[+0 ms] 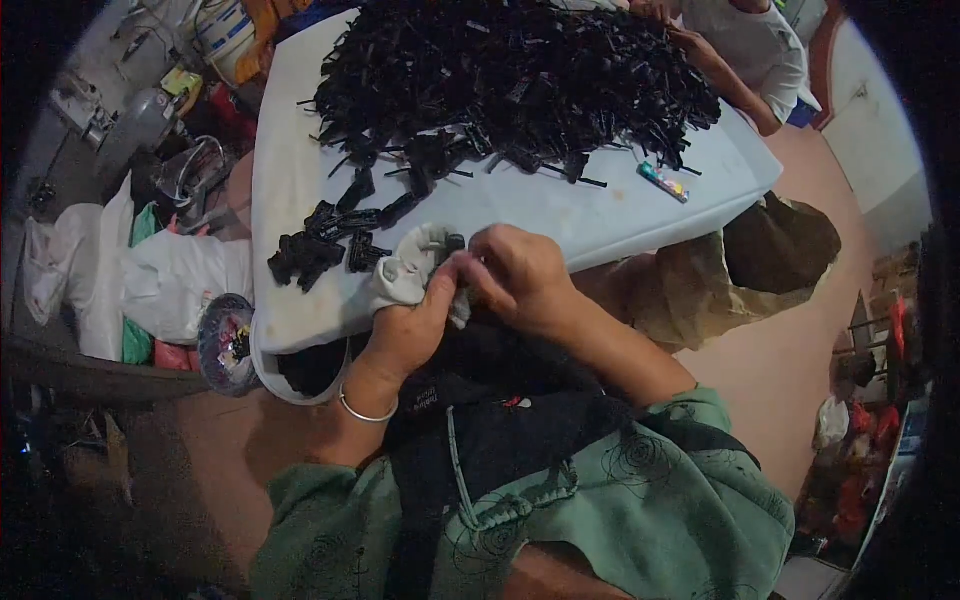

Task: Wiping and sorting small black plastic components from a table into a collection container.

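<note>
1. Gripping a bunched white cloth (400, 275), the left hand (408, 328) is closed near the front edge of the table (520, 215) in the head view, its thumb pointing toward the other hand.
2. A small black piece (455, 243) sticks up at the cloth's right side, just beside the right hand's fingertips; its full shape is hidden.
3. The right hand (528, 272) has its fingers curled in close to the left thumb. They are blurred, so I cannot tell whether they pinch the piece, the cloth or nothing.
4. A bracelet (367, 410) circles the left wrist.
5. Just left of and beyond the cloth, a loose group of black parts (305, 255) lies on the white tabletop, strung out toward the large pile.
6. That heap of black parts (520, 80) covers most of the table's far half, with thin rods poking from its edge.
7. A colourful packet (663, 183) lies to the right, near the heap.
8. At the upper right, a co-worker's arm (728, 82) reaches to the heap's edge.
9. A brown sack (690, 290) stands open beside the table's right side.
10. At the left, a clear bowl (212, 345) sits by the table corner, near some white bags (185, 280).
</note>
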Demonstrator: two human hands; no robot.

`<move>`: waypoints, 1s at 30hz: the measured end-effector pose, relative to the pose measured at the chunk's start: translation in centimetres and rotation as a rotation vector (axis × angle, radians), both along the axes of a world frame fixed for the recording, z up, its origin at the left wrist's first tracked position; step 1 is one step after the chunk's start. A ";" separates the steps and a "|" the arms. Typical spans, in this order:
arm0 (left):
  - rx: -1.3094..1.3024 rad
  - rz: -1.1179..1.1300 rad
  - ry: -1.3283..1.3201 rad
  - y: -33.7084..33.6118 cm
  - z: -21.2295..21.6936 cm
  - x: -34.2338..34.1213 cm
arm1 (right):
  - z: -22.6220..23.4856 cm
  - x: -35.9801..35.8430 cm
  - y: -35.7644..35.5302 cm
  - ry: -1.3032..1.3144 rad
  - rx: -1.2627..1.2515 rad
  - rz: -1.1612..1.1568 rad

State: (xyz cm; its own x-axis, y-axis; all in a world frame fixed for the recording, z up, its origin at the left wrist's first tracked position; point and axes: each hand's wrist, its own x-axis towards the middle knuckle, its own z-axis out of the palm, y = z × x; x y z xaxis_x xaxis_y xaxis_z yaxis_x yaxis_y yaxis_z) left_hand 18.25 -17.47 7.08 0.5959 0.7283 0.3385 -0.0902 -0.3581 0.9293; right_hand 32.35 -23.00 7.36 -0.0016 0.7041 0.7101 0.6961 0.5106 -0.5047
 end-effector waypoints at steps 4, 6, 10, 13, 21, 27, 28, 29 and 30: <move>-0.282 -0.096 -0.039 -0.3 0.6 -0.2 | -0.1 -0.2 0.8 0.300 -0.269 -0.071; -0.353 -0.147 -0.074 -0.4 0.6 -0.4 | -0.2 -0.3 0.7 0.376 -0.324 -0.048; -0.284 -0.085 0.061 -0.2 0.8 -0.8 | 0.3 0.1 0.1 0.384 -0.470 0.105; 0.001 0.074 0.142 0.0 0.2 -0.6 | 0.3 -0.2 0.0 0.254 -0.538 0.116; 0.417 0.234 0.206 0.3 -2.3 -0.5 | -1.4 -1.7 0.6 0.607 -0.631 0.201; 0.447 0.265 0.274 0.3 -2.9 -0.8 | -1.6 -1.8 0.4 0.488 -0.637 0.138; 0.519 0.278 0.242 0.1 -2.6 -0.8 | -1.2 -1.9 0.1 0.516 -0.633 0.161; 0.591 0.288 0.210 -0.2 -2.2 -0.7 | -1.0 -1.9 -0.1 0.547 -0.628 0.183; 0.590 0.287 0.210 -0.3 -1.8 -0.7 | -1.4 -2.1 0.0 0.547 -0.629 0.182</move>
